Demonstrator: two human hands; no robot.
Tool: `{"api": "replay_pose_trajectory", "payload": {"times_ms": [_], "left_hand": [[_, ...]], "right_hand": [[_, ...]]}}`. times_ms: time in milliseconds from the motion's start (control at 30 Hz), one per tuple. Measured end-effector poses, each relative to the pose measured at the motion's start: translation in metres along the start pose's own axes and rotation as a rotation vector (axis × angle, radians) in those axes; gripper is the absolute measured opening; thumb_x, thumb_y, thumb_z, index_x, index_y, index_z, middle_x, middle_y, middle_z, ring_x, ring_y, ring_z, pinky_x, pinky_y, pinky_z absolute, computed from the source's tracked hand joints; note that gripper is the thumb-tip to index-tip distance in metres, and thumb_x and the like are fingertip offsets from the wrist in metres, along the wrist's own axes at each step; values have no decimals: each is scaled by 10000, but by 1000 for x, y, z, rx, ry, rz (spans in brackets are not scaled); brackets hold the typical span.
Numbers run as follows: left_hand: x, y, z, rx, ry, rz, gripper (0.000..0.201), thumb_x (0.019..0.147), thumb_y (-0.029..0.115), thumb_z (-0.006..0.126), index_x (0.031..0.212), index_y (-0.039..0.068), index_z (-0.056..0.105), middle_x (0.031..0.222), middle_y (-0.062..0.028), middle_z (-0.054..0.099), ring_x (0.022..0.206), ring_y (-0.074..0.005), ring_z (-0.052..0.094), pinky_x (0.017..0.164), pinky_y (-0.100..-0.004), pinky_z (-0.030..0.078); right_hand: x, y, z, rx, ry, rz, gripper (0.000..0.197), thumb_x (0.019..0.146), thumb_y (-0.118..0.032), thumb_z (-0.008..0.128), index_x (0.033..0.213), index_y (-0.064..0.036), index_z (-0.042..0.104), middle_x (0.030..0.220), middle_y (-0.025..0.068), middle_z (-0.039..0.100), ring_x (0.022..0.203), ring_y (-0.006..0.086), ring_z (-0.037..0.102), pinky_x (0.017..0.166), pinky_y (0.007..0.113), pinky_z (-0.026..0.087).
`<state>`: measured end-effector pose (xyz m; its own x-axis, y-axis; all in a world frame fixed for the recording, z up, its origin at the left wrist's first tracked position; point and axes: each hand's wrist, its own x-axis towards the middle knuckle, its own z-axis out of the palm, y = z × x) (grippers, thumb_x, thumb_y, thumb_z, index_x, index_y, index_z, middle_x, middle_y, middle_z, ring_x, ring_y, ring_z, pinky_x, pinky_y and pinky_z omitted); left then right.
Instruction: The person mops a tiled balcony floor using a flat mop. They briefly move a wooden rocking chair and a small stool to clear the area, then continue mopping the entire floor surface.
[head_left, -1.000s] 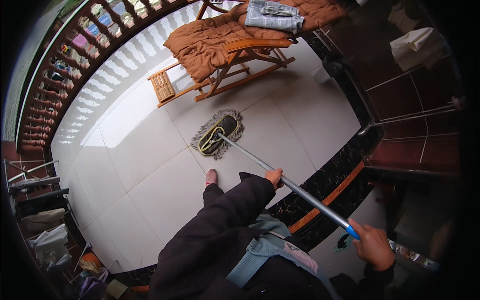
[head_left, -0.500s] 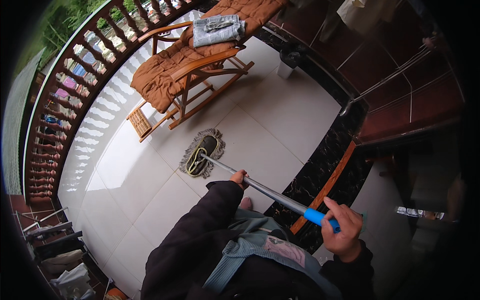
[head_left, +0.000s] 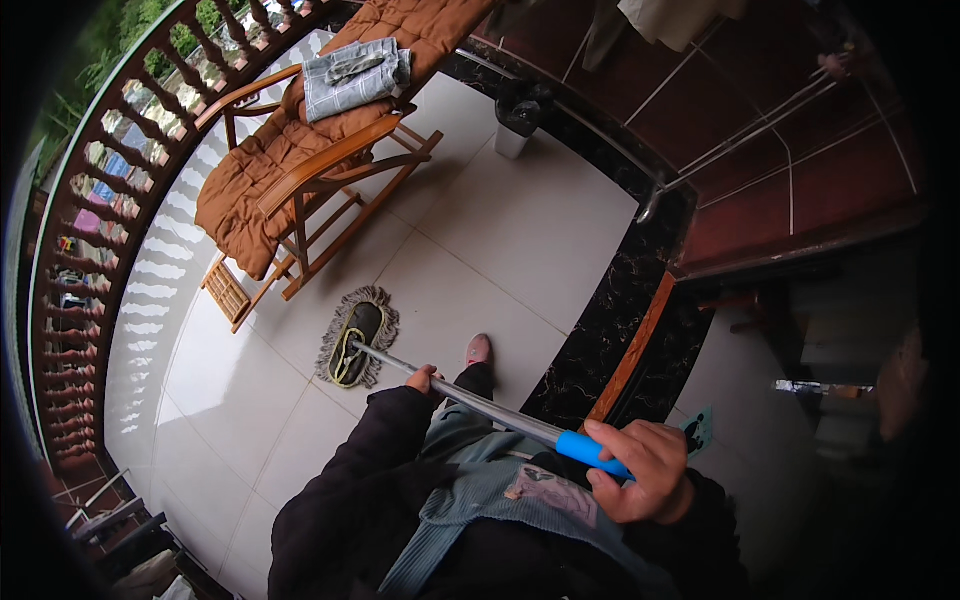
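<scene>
A flat dust mop (head_left: 358, 338) with a grey string fringe and dark top lies on the white tiles, ahead of me and left of centre. Its metal pole slants toward me, down to the right. Partway along the pole my left hand (head_left: 425, 380) is closed around it, below a dark sleeve. My right hand (head_left: 645, 468) grips the blue handle (head_left: 590, 453) at the pole's upper end, fingers over the top and thumb below. One pink shoe (head_left: 479, 349) of mine shows beside the pole.
A wooden rocking chair (head_left: 300, 190) with a brown cushion and folded grey cloth stands beyond the mop. Behind it sits a small bin (head_left: 516, 118). A balustrade (head_left: 105, 200) curves along the left. A dark door sill (head_left: 628, 350) runs at the right, and a drying rack occupies the lower left.
The view has shifted, so chair, bin and mop sit further left in it. More of my shoe and leg shows. My right hand's raised fingers have come down over the blue handle.
</scene>
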<state>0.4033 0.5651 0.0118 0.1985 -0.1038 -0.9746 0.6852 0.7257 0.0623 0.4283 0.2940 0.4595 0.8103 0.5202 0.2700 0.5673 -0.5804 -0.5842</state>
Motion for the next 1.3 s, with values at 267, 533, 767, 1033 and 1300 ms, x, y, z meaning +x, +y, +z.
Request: {"api": "replay_pose_trajectory", "payload": {"times_ms": [267,533,767,1033,1300], "left_hand": [[51,38,0,-451,44,68,198,947,219,493,796,99,449,627,-43,476,570,-212,528,555,-337,496],[62,45,51,-462,172,127,140,945,142,475,824,84,437,603,-32,447,497,-195,479,512,-344,501],[72,35,81,-425,268,226,96,912,110,495,908,17,472,636,-109,522,521,-286,556,502,-436,510],[106,-40,118,-414,243,316,150,874,97,517,747,23,547,669,-108,583,547,-286,592,528,-446,516],[257,-194,132,-857,-217,479,186,893,173,535,887,22,643,778,-168,658,702,-320,658,598,-495,526]], "right_hand": [[55,64,-2,488,-86,-106,365,816,-262,715,1080,-23,639,783,77,660,632,218,651,598,344,545],[88,125,7,1071,-98,114,225,759,-96,579,924,44,638,627,122,632,527,214,609,586,388,550],[90,142,4,1047,-60,86,224,910,-170,478,1008,21,542,492,1,436,448,126,453,558,333,463],[73,191,-39,995,-170,57,228,934,-180,427,982,7,549,476,-8,381,443,108,413,578,335,442],[31,270,-115,292,-290,-272,254,921,-188,433,1010,24,541,641,42,513,566,146,476,631,316,458]]}}
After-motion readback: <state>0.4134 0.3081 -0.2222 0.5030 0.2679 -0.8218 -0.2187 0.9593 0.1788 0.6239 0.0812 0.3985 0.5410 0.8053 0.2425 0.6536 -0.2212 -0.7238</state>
